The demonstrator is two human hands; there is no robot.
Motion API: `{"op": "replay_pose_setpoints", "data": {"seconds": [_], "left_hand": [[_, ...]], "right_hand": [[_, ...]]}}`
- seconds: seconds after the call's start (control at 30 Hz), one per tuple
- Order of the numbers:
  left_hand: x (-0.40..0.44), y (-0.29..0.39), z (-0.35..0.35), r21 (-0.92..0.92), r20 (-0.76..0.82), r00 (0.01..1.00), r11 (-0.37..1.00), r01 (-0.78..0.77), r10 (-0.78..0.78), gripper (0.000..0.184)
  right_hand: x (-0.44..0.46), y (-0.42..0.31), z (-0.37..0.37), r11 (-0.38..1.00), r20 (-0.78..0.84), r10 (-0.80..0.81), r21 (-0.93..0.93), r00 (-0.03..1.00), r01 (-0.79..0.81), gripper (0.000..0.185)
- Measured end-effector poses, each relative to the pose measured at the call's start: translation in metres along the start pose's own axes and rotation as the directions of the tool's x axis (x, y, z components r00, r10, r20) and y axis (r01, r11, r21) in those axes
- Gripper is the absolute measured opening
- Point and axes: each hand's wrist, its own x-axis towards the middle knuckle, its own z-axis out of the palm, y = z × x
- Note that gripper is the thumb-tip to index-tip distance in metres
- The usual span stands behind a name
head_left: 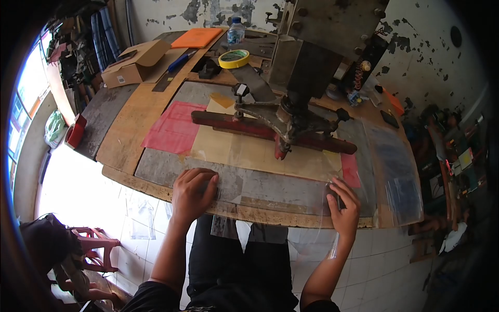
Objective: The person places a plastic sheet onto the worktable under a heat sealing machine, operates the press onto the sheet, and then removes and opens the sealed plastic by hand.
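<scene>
- Red stool point(96, 248): on the floor, well below and to the left of the left hand; a seated person point(49, 255) is beside it, further left.
- Cardboard box point(136, 65): on the bench point(117, 138), far forward and left of the left hand; a blue-handled tool point(181, 61) lies to its right.
- Left pink sheet point(173, 126): flat on the grey plate point(158, 164), just forward and left of the left hand.
- Left hand point(195, 193): back upward at the front edge of the bench; fingers together and bent, thumb alongside; whether it grips film cannot be told.
- Yellow tape roll point(234, 59): on its side, well forward of the left hand; a bottle point(236, 32) stands behind it.
- Tan sheet point(249, 152): flat, forward of and between the hands; the red press bar point(249, 128) crosses above it.
- Clear film point(320, 196): at the front of the plate, just left of the right hand and touching its fingertips.
- Right hand point(344, 206): fingers half curled, thumb apart from them; firmness of hold cannot be told.
- Right pink sheet point(351, 170): just forward of the right hand.
- Stacked clear sheets point(403, 202): on the bench, right of the right hand.
</scene>
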Motion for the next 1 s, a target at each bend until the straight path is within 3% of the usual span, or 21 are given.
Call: {"op": "replay_pose_setpoints", "data": {"seconds": [0.53,0.73,0.8,0.93,1.0], "left_hand": [[0.002,-0.002,-0.004,-0.001,0.054,0.998,1.0,-0.016,0.016,0.014],[0.0,-0.004,-0.005,-0.003,0.063,0.998,1.0,-0.003,0.003,0.016],[0.001,-0.004,-0.005,-0.004,0.06,0.998,1.0,-0.015,0.015,0.017],[0.0,-0.005,-0.004,0.002,0.069,0.997,0.999,-0.041,0.041,0.017],[-0.001,-0.005,-0.003,0.003,0.071,0.997,1.0,-0.03,0.03,0.017]], "right_hand": [[-0.003,0.006,0.002,1.0,0.025,0.007,0.031,1.0,-0.008,0.019],[-0.003,-0.002,0.004,0.991,-0.009,0.13,0.02,0.991,-0.13,0.038],[0.0,-0.002,0.001,0.978,0.056,0.112,-0.184,0.992,-0.099,0.052],[0.019,0.011,-0.002,0.98,0.151,0.108,-0.182,0.983,-0.08,0.056],[0.03,0.016,0.002,0.982,0.211,0.132,-0.164,0.969,-0.098,0.049]]}}
